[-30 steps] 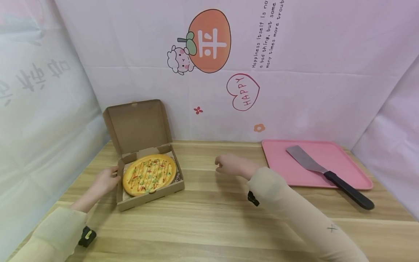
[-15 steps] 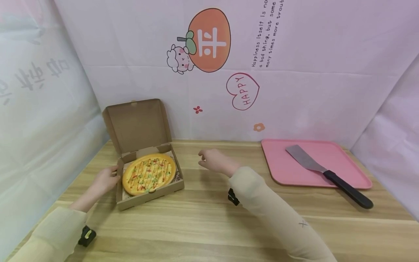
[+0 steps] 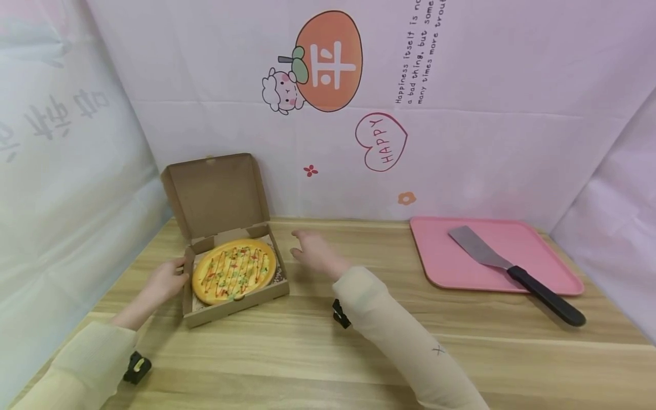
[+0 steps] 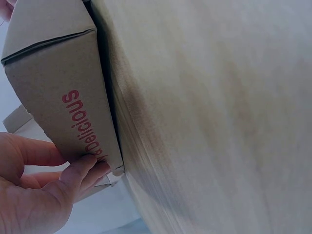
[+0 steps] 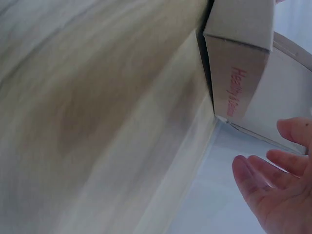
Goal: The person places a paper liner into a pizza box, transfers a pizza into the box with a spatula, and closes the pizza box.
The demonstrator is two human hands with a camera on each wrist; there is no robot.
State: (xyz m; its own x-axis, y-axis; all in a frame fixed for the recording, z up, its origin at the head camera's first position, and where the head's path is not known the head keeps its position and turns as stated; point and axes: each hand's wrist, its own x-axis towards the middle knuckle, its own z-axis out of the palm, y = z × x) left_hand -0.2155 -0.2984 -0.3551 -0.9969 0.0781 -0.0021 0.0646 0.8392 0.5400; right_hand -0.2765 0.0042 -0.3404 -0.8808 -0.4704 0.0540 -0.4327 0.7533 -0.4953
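An open cardboard pizza box [image 3: 215,199] stands at the left of the table, its lid leaning up behind. Inside lies a round pizza [image 3: 234,272] with zigzag red sauce. My left hand [image 3: 163,283] grips the box's left wall; in the left wrist view its fingertips bear on the outer side below red lettering. To the right of the box, my right hand [image 3: 318,253] is held with thumb and fingers spread, pointing at the box's right wall and apart from it. The right wrist view shows this hand [image 5: 282,180] with nothing between its fingers.
On the right a pink tray [image 3: 430,262] carries a spatula [image 3: 482,250], its black handle jutting past the tray's front edge. A printed white cloth [image 3: 246,68] hangs close behind, with more cloth at both sides. Wooden tabletop [image 3: 307,353] lies in front.
My right hand has moved left toward the box, its fingers opening from a loose curl. My left hand and the box have stayed in place.
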